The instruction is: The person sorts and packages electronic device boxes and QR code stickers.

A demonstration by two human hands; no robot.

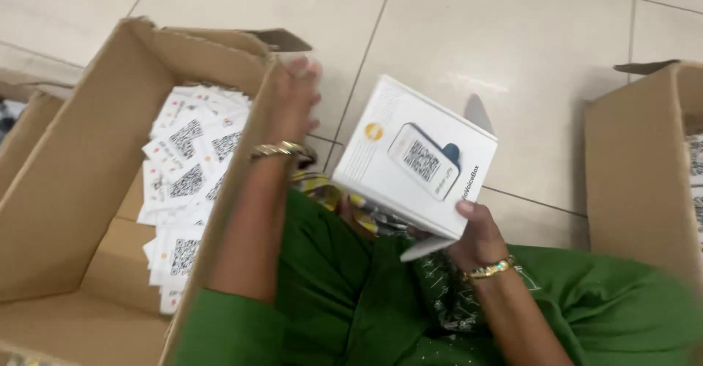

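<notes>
Gripping a flat white square cardboard package [414,157] at its five-o'clock corner, the right hand [477,235] tilts it; long axis ten-to-four. Left hand [294,102], blurred, grip unclear, touches the brown cardboard box [88,183] wall at nine o'clock, above beige floor tiles [469,21].

We counted two hands: a left hand [296,98] and a right hand [477,235]. One white box [414,157] was up. Two cardboard cartons: one [88,190] left of it, one [637,168] right. Leaflets [192,162] too many to count.

White box [414,157], brown carton [88,190], green garment [351,300], gold bangles [492,268], beige tiled floor [512,36].
</notes>
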